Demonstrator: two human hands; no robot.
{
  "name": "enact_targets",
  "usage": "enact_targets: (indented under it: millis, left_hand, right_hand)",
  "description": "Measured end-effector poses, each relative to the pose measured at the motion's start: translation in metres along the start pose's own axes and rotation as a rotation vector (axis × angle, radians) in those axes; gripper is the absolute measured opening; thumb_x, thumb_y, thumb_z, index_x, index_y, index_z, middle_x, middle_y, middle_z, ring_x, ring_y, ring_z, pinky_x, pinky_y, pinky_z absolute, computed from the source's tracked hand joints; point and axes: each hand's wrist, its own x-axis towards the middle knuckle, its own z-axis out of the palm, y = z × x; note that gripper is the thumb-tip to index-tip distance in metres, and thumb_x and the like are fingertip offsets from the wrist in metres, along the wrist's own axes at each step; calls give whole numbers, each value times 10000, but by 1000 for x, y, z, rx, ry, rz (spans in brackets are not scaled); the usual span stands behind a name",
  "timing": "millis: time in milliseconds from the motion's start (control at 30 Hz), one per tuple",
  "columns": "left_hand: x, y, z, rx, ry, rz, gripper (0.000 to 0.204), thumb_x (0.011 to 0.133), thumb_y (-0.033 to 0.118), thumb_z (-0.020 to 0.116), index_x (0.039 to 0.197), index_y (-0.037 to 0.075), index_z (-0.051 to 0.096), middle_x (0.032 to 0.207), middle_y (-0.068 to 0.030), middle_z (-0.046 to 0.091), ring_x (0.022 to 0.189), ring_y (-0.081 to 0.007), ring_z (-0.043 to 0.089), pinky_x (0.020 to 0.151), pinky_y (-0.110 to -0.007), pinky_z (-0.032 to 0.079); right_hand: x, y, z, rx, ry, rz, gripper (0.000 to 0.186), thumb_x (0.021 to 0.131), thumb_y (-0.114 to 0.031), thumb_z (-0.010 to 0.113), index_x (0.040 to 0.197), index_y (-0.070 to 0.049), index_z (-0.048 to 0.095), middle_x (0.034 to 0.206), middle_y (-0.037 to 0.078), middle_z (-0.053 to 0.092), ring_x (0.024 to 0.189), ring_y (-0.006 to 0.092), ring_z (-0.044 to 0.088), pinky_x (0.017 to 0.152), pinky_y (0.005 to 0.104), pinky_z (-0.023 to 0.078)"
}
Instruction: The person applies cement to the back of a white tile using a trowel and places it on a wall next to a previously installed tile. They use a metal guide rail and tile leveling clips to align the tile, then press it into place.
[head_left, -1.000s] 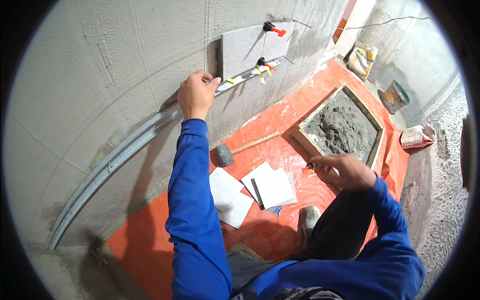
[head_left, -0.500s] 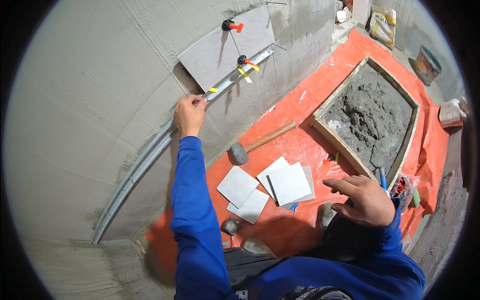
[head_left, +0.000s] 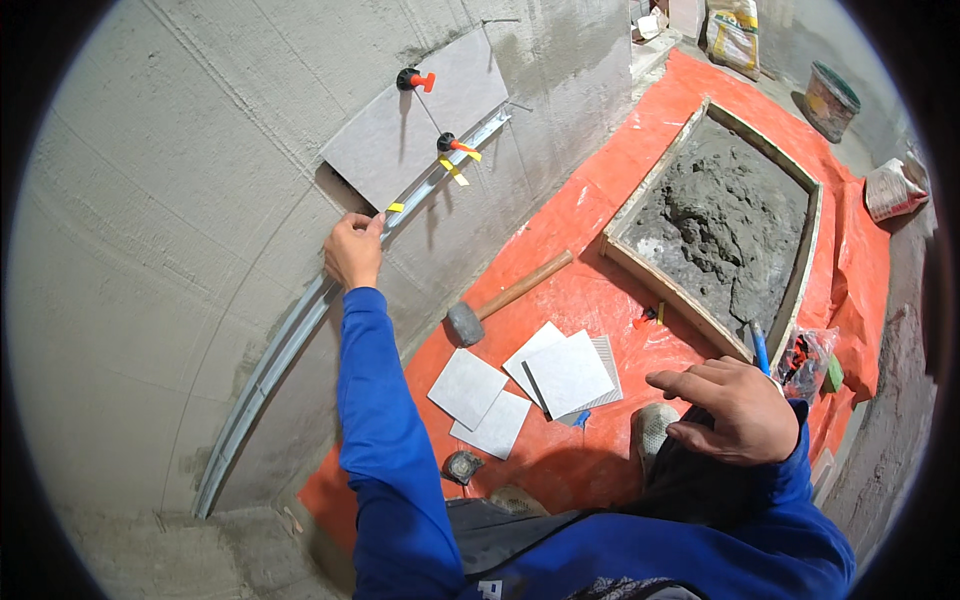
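My left hand (head_left: 354,250) reaches to the wall at the lower left corner of two light grey tiles (head_left: 372,150). Its thumb and fingers are pressed together at a metal rail (head_left: 262,385), beside a yellow wedge (head_left: 395,208); anything between the fingertips is hidden. The rail runs along the tiles' lower edge, where more yellow wedges (head_left: 454,171) sit. Two black and red levelling clips (head_left: 415,80) straddle the joint between the tiles. Over my lap, my right hand (head_left: 735,408) hangs empty, fingers loosely bent and apart from the thumb.
On the orange sheet (head_left: 560,225) lie a rubber mallet (head_left: 466,324), several loose tiles (head_left: 568,373) and a dark, roundish object (head_left: 461,466). A wooden-framed trough (head_left: 640,270) holds grey mortar. Beyond it stand a bucket (head_left: 832,100) and sacks (head_left: 733,38).
My view has shifted, so the wall and floor sit further left in the picture. The left hand stays at the rail by the tile corner; the right stays over my lap.
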Motion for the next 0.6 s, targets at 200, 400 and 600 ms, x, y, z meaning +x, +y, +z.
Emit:
enact_targets:
  millis: [200,400,600]
  left_hand:
    - [0,5,-2,-16,-2,-36,303,755,393,794,805,99,743,777,-116,716,750,-329,682,660,-448,508]
    - [1,-6,5,15,56,11,306,772,409,772,827,109,753,822,-124,723,788,-347,686,690,-437,519]
    - [16,-29,19,-14,-22,79,404,839,465,707,914,69,737,867,-139,722,786,-318,676,690,-412,502]
  right_hand:
    - [2,-1,2,-27,-20,16,527,780,-180,732,1276,-76,585,864,117,640,799,331,627,734,421,502]
    - [7,-1,3,-26,-34,-36,510,810,-211,722,1278,-73,576,872,129,642,800,335,623,727,435,491]
    - [2,12,20,-8,20,-109,528,843,-229,697,1314,-62,526,871,135,614,822,337,619,726,432,481]
